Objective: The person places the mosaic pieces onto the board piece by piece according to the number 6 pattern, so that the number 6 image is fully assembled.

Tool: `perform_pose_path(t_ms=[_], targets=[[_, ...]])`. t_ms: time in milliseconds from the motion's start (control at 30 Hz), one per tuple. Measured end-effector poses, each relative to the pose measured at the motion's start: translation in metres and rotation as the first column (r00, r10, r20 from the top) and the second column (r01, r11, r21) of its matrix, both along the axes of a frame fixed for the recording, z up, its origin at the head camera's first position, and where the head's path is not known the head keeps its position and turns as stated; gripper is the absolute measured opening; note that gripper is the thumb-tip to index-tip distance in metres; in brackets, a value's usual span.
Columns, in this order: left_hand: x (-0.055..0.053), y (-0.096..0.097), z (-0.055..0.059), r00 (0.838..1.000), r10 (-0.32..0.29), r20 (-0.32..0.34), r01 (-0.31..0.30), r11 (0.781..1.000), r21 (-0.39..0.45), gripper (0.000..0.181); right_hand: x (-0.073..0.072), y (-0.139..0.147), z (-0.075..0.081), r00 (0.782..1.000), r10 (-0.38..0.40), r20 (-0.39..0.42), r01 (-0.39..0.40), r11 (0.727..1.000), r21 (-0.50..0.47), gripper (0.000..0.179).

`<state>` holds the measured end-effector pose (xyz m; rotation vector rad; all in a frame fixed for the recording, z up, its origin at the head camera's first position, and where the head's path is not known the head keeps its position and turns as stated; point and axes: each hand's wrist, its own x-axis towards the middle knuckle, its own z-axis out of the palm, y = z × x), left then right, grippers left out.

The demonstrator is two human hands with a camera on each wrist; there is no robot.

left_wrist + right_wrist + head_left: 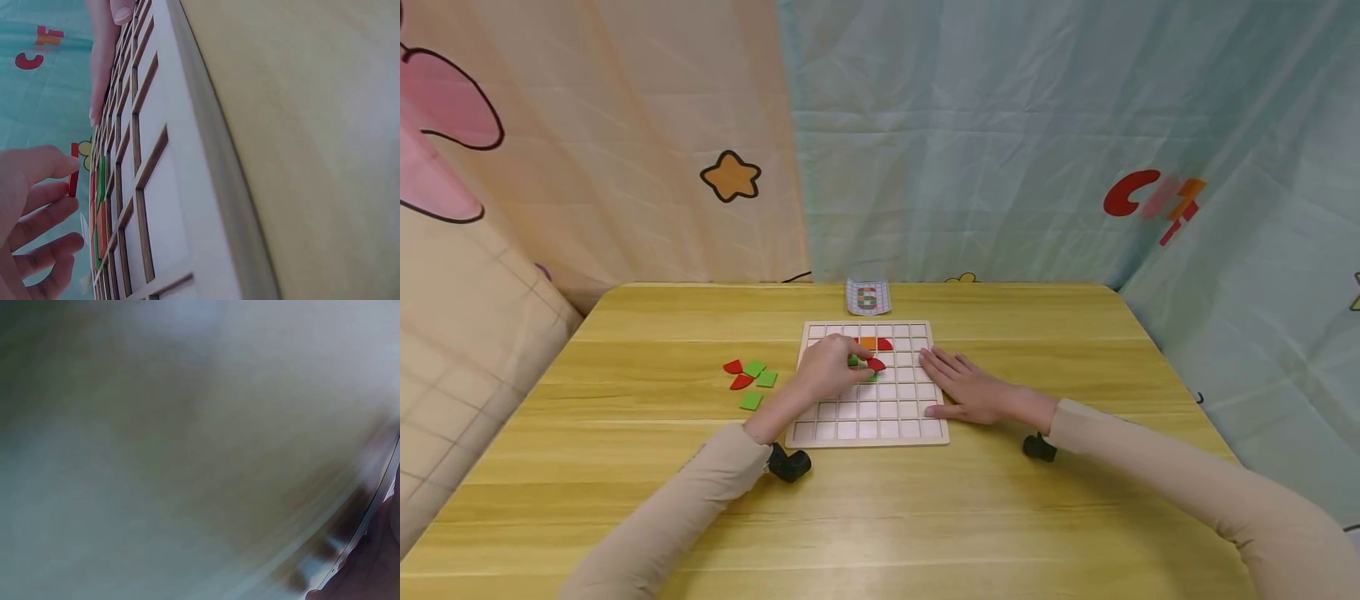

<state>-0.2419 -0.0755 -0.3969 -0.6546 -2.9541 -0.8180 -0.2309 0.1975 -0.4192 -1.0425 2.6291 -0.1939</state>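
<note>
My left hand (831,367) is over the wooden grid board (887,429). Its thumb and fingertips pinch a thin red quarter-circle tile (74,170), seen edge-on above the grid in the left wrist view. Near those fingers, green tiles (872,377) lie in the board's squares, partly hidden. One row farther back are an orange square tile (868,343) and another red quarter-circle tile (885,343). On the right, my right hand (973,390) rests with fingers straight and spread on the board's right edge. The right wrist view is mostly blurred tabletop.
Loose green square tiles (751,401) and red quarter-circle tiles (741,382) lie on the wooden table (647,400), left of the board. Behind the board is a small pattern card (867,298) with a coloured figure. Printed curtains (955,167) hang beyond the table.
</note>
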Motion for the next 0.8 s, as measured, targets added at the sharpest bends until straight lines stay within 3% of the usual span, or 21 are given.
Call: perform_pose_path(t_ms=[500, 800], targets=[[-0.002, 0.011, -0.006, 0.995, -0.083, -0.050, 0.080, 0.995, -0.062, 0.025, -0.001, 0.000, -0.002, 1.000, -0.002, -0.003, 0.002, 1.000, 0.000, 0.087], [-0.003, 0.013, -0.007, 0.995, -0.098, -0.015, 0.097, 0.993, -0.065, 0.023, -0.001, 0.000, -0.001, 1.000, 0.002, -0.007, -0.002, 1.000, 0.000, 0.087]])
